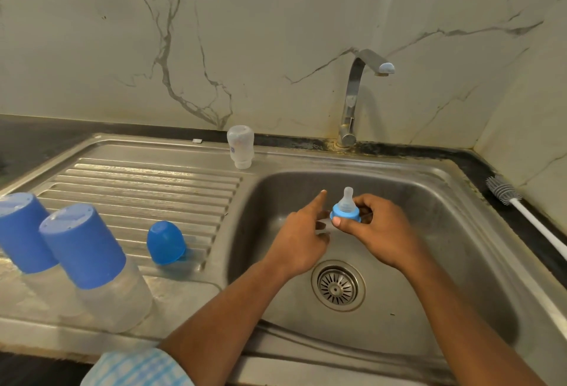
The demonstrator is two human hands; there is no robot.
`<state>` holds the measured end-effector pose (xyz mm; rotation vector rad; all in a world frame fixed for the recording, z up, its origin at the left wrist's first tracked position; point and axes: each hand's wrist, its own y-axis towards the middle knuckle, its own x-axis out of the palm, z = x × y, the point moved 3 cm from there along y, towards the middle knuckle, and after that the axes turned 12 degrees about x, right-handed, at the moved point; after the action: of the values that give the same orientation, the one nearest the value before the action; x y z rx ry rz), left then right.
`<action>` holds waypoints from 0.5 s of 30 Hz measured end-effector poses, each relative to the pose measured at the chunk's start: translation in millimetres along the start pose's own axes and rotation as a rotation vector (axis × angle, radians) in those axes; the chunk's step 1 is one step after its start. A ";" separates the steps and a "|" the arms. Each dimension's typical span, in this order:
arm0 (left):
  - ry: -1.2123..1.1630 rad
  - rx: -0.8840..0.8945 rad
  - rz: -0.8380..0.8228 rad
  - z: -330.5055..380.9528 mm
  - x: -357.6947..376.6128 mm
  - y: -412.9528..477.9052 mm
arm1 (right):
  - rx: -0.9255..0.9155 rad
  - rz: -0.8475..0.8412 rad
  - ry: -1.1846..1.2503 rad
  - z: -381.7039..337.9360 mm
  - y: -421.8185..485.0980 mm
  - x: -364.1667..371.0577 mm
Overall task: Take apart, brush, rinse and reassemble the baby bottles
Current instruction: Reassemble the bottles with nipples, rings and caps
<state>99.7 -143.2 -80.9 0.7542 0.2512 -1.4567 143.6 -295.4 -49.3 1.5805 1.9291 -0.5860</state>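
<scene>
Over the steel sink basin (445, 262) my right hand (380, 232) grips a blue screw ring with a clear teat (346, 207) standing up out of it. My left hand (302, 238) is just left of the ring, index finger stretched out and up, the other fingers curled near the ring's underside; it holds nothing I can see. An empty clear bottle body (240, 146) stands upside down on the sink's back rim. A blue dome cap (165, 243) lies on the ribbed drainboard (138, 189). Two capped bottles (92, 262) stand at the near left.
A bottle brush (521, 210) with grey bristles and a white handle lies on the dark counter at the right. The chrome tap (352, 103) rises behind the basin with no water running. The drain strainer (337, 286) sits below my hands. Marble wall tiles back the counter.
</scene>
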 end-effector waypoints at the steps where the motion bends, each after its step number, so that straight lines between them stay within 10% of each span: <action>1: 0.017 -0.014 0.064 0.3 -6.8 1.5 | 0.010 -0.004 0.006 0.8 0.6 -1.1; 9: 0.229 -0.194 0.738 -8.3 -103.3 63.1 | 0.059 -0.031 0.015 7.6 3.6 1.6; 15: 0.282 -0.460 0.715 -53.8 -136.2 97.2 | 0.057 -0.035 0.019 10.0 3.0 6.9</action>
<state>188.6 -8.5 -11.6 0.5791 0.4583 -0.5803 147.0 -296.3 -61.3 1.5955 1.9738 -0.6480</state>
